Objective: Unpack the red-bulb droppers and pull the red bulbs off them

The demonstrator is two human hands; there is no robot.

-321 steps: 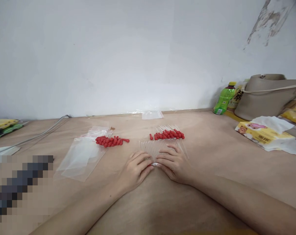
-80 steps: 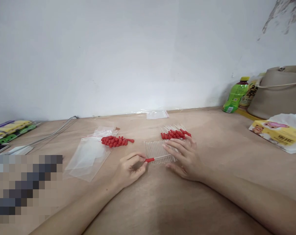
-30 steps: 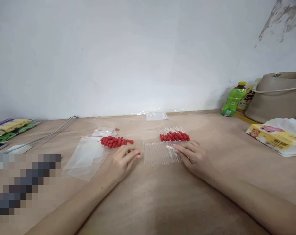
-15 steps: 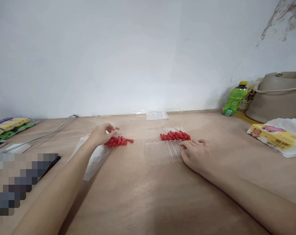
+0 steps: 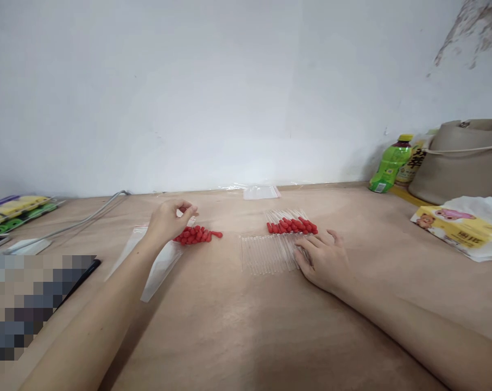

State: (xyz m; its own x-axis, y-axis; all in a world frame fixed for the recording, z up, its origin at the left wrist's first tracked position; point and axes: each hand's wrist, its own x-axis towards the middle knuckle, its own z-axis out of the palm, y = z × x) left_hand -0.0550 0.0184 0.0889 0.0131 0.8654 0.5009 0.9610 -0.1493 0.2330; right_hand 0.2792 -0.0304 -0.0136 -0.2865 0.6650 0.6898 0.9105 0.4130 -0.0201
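On the left, my left hand [image 5: 168, 218] hovers over a small pile of red rubber bulbs [image 5: 197, 235], thumb and forefinger pinched together. Whatever sits in the pinch is too small to make out. A clear plastic bag [image 5: 160, 271] lies under my left wrist, beside the bulbs. My right hand [image 5: 325, 258] rests with fingers spread at the right end of a row of thin clear tubes [image 5: 266, 255]. Just behind that row lie several droppers with red bulbs [image 5: 290, 225], their clear stems [image 5: 287, 214] pointing toward the wall.
A zip bag [image 5: 262, 193] lies by the wall. At right stand a green bottle [image 5: 390, 165], a beige bag [image 5: 458, 163] and a tissue pack [image 5: 453, 225]. At left are a grey cable [image 5: 91, 217], yellow and green packs [image 5: 20, 212] and a blurred dark-edged object [image 5: 26, 309].
My left hand has shifted slightly up, its fingers curled in a pinch. My right hand has slid a little left over the tubes, with its fingers more spread.
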